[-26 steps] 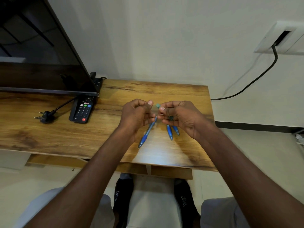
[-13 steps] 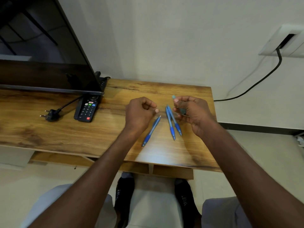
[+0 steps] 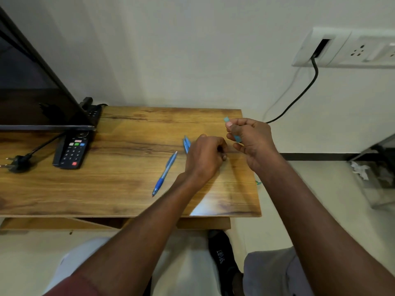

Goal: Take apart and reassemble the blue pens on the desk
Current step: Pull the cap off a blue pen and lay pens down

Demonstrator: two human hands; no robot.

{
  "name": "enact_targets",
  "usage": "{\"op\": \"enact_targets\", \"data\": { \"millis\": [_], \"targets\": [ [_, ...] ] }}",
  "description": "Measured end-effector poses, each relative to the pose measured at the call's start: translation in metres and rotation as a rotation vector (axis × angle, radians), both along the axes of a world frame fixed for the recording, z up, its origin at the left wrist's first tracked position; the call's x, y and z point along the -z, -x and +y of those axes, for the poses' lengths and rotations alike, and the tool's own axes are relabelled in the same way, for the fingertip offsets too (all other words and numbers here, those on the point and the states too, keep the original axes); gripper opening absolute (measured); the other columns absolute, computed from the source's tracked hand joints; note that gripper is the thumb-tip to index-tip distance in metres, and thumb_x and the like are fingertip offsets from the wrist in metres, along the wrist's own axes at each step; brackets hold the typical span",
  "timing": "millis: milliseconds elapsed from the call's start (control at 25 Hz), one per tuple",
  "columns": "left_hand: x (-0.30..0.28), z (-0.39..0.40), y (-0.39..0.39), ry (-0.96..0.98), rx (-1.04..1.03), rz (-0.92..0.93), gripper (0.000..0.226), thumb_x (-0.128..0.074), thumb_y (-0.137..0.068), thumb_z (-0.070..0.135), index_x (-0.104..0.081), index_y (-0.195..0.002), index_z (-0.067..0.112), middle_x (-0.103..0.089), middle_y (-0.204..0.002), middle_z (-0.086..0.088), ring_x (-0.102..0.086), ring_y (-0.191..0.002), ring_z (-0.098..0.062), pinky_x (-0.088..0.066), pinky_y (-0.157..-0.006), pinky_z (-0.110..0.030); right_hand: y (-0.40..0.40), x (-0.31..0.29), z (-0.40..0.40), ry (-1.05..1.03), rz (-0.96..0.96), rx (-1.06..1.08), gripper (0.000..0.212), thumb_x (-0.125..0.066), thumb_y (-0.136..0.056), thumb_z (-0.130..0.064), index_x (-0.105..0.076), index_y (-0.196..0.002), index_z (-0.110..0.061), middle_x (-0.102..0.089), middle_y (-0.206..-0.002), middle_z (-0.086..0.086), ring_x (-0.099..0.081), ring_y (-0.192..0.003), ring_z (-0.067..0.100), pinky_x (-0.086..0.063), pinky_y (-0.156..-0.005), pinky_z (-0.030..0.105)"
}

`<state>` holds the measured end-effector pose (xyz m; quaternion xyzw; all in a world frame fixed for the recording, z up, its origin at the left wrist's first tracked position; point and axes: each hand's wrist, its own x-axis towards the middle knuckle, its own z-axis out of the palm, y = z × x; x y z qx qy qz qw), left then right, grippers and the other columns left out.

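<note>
we see the right hand (image 3: pixel 251 142) raised above the right end of the wooden tabletop (image 3: pixel 119 184), fingers pinched tight on a small light-blue pen piece (image 3: pixel 232 130); one end of it pokes out above the thumb, the other shows below the fingers. we can't tell which part of a pen it is.

the left hand (image 3: pixel 205 157) is low over the tabletop, fingers curled in a loose fist on top of a pair of blue pens (image 3: pixel 186 144). only the far ends of that pair stick out past the knuckles, lying side by side and touching or nearly so. we can't tell whether the fingers actually grip them or just rest over them.

a third blue pen (image 3: pixel 165 173) lies alone on the tabletop just left of the left hand, not touched, slanted with its darker grip and tip toward the near edge.

well apart on the left: a black remote control (image 3: pixel 71 149) lying flat, its far end tucked under the lower edge of a dark screen (image 3: pixel 36 92), and a black plug (image 3: pixel 17 162) with its prongs bare, on a cable.

on the wall at upper right, a white socket plate (image 3: pixel 342 48) with a black cable (image 3: pixel 299 95) hanging from it.

a small blue-green bit (image 3: pixel 259 182) shows just off the tabletop's right edge; too small to identify.
</note>
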<state>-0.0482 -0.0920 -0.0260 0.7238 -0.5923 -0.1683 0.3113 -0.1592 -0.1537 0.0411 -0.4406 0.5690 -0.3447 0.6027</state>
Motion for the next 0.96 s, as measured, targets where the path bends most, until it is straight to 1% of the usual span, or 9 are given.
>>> {"op": "enact_targets", "data": {
  "millis": [120,200,320,440,600,680,800,840,960],
  "targets": [
    [0.0,-0.005,-0.001,0.02,0.011,-0.103,0.015,-0.08,-0.086,0.013,-0.081,-0.098,0.022,-0.074,-0.09,0.002,-0.059,-0.096,-0.02,-0.05,-0.075,-0.038,0.007,0.002,-0.002,-0.013,0.005,-0.013,0.009,-0.081,-0.091,-0.014,-0.079,-0.1,-0.015,-0.076,-0.095,-0.001,-0.073,-0.087,0.015,-0.052,-0.05,0.019],
    [0.0,-0.003,-0.003,0.028,0.006,-0.164,0.016,-0.08,-0.088,0.017,-0.08,-0.103,0.023,-0.072,-0.095,0.003,-0.056,-0.098,-0.02,-0.044,-0.073,-0.037,0.008,0.001,-0.001,-0.009,0.011,-0.034,0.007,-0.081,-0.091,-0.015,-0.079,-0.096,-0.018,-0.077,-0.094,-0.003,-0.073,-0.088,0.015,-0.052,-0.055,0.021],
    [0.0,-0.002,-0.011,0.033,-0.027,-0.137,0.024,-0.081,-0.086,0.02,-0.077,-0.109,0.025,-0.073,-0.1,0.006,-0.057,-0.096,-0.018,-0.041,-0.073,-0.034,0.008,-0.001,0.004,-0.006,-0.009,-0.07,0.008,-0.08,-0.092,-0.012,-0.079,-0.099,-0.016,-0.077,-0.098,0.0,-0.071,-0.089,0.017,-0.053,-0.052,0.02],
    [-0.019,0.0,-0.025,0.078,-0.176,0.262,0.008,-0.077,-0.091,0.016,-0.08,-0.097,0.021,-0.076,-0.087,0.01,-0.064,-0.076,-0.003,-0.049,-0.071,-0.026,0.009,-0.002,0.007,-0.006,-0.033,-0.12,0.01,-0.077,-0.094,-0.011,-0.079,-0.104,-0.014,-0.076,-0.099,0.003,-0.071,-0.084,0.014,-0.057,-0.057,0.019],
    [-0.04,0.015,-0.047,0.026,-0.318,0.919,0.02,-0.067,-0.102,0.022,-0.079,-0.105,0.006,-0.078,-0.089,-0.006,-0.068,-0.076,-0.015,-0.056,-0.073,-0.028,0.003,0.002,0.01,-0.039,-0.051,-0.181,0.011,-0.076,-0.095,-0.012,-0.081,-0.103,-0.018,-0.078,-0.094,0.0,-0.073,-0.087,0.013,-0.06,-0.083,0.033],
    [-0.048,0.02,-0.052,0.003,-0.325,1.209,0.037,-0.058,-0.107,0.035,-0.075,-0.113,0.003,-0.078,-0.096,-0.011,-0.073,-0.084,-0.018,-0.058,-0.079,-0.029,-0.004,0.002,0.013,0.005,-0.065,-0.225,0.012,-0.076,-0.095,-0.012,-0.082,-0.105,-0.017,-0.079,-0.096,0.0,-0.073,-0.09,0.014,-0.058,-0.078,0.03],
    [-0.049,0.016,-0.055,-0.006,-0.316,1.622,0.068,-0.041,-0.106,0.06,-0.07,-0.124,0.001,-0.078,-0.114,-0.015,-0.074,-0.109,-0.027,-0.059,-0.095,-0.033,-0.018,0.004,0.019,0.219,-0.019,-0.319,0.014,-0.076,-0.092,-0.007,-0.083,-0.103,-0.014,-0.081,-0.097,-0.002,-0.071,-0.086,0.008,-0.056,-0.068,0.021],
    [-0.047,0.014,-0.056,0.002,-0.307,1.723,0.077,-0.038,-0.105,0.066,-0.067,-0.129,-0.002,-0.075,-0.122,-0.019,-0.074,-0.109,-0.029,-0.06,-0.094,-0.034,-0.024,0.005,0.021,0.274,-0.006,-0.337,0.016,-0.077,-0.091,-0.004,-0.083,-0.102,-0.013,-0.081,-0.098,-0.001,-0.072,-0.085,0.008,-0.056,-0.067,0.02],
    [-0.045,0.011,-0.054,0.027,-0.242,1.925,0.094,-0.031,-0.1,0.076,-0.06,-0.137,-0.005,-0.069,-0.133,-0.025,-0.076,-0.093,-0.03,-0.061,-0.069,-0.032,-0.037,0.011,0.025,0.418,0.086,-0.39,0.019,-0.079,-0.086,-0.002,-0.085,-0.098,-0.016,-0.081,-0.095,-0.001,-0.077,-0.088,0.014,-0.062,-0.074,0.029]
  ]
}}
